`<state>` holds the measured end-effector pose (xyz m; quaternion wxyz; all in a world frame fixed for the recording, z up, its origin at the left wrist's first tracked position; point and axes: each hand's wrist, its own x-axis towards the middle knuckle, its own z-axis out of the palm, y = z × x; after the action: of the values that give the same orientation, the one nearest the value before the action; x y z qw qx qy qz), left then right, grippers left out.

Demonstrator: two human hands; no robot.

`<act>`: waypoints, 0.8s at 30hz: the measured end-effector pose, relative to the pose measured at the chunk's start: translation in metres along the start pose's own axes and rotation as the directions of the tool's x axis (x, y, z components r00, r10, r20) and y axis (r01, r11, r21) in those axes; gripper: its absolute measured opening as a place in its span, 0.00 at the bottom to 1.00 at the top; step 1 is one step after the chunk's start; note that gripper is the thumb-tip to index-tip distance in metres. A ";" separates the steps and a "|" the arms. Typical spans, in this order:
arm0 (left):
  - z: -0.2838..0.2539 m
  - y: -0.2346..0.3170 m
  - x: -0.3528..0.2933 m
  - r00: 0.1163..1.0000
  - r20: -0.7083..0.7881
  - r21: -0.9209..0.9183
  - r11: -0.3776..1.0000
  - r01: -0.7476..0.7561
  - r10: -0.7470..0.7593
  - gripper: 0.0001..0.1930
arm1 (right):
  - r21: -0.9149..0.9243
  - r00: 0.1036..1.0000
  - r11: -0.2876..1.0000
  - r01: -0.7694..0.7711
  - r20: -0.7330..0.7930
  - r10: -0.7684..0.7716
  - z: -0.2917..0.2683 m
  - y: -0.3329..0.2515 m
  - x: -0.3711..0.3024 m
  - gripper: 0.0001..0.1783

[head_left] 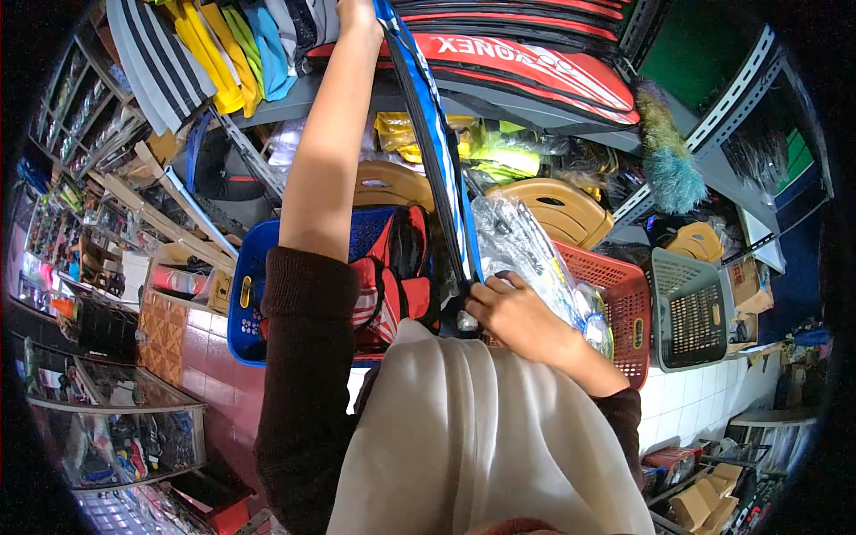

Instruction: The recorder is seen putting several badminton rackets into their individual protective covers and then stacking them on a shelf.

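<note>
A long, narrow blue, white and black racket bag (435,143) runs nearly upright in front of me, seen edge-on. My left hand (358,16) is at its upper end, closed against it, with part of the fingers cut off by the top edge of the picture. Lower down, my right hand (513,310) has its fingers curled at the bag's bottom end. Behind and left of the bag, a red and black bag (392,276) sits in a blue plastic basket (242,308). Clear plastic-wrapped goods (526,250) lie just beyond my right hand.
Red racket bags (526,71) are stacked on a metal shelf ahead. Folded clothes (209,53) hang over its left part, and a feather-like duster (669,160) hangs at its right. A red basket (631,312) and a grey-green basket (691,308) stand to the right. Glass display cases (125,419) are at left.
</note>
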<state>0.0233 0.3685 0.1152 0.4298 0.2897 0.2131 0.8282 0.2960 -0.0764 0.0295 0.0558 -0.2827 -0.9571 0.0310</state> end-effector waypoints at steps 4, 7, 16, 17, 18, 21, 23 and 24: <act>0.020 0.029 -0.038 0.978 0.020 0.209 0.958 0.198 -0.206 0.14 | 0.237 0.997 0.971 -0.022 -0.069 0.039 0.002 0.013 0.009 0.11; 0.036 0.052 -0.075 0.946 0.204 0.116 0.966 0.232 -0.252 0.15 | 0.343 0.940 0.932 -0.113 -0.267 0.212 -0.006 0.031 0.019 0.23; 0.081 0.122 -0.149 0.812 0.483 -0.095 0.903 0.419 -0.326 0.18 | 0.560 0.591 0.808 -0.184 -0.594 0.546 0.023 0.123 0.054 0.40; 0.074 0.132 -0.151 0.736 0.621 -0.138 0.887 0.441 -0.269 0.18 | 0.579 0.551 0.790 -0.202 -0.599 0.580 0.032 0.137 0.053 0.42; 0.069 0.140 -0.153 0.641 0.741 -0.173 0.866 0.469 -0.199 0.18 | 0.693 0.496 0.691 -0.205 -0.535 0.684 0.042 0.148 0.048 0.43; 0.063 0.143 -0.161 0.819 0.574 -0.336 0.912 0.234 0.001 0.19 | 0.877 0.329 0.475 -0.070 -0.429 0.841 0.068 0.175 0.040 0.43; 0.061 0.135 -0.170 0.947 0.296 -0.348 0.937 -0.015 0.125 0.20 | 0.936 0.168 0.352 0.031 -0.352 0.921 0.085 0.174 0.032 0.42; 0.056 0.133 -0.173 0.948 0.287 -0.380 0.925 -0.017 0.135 0.17 | 0.942 0.056 0.337 -0.012 -0.336 0.940 0.091 0.169 0.028 0.43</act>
<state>0.0621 0.1574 0.1855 0.4720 0.3364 -0.0293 0.8144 0.3521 0.0779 -0.0740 0.6736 -0.5448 -0.4137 0.2800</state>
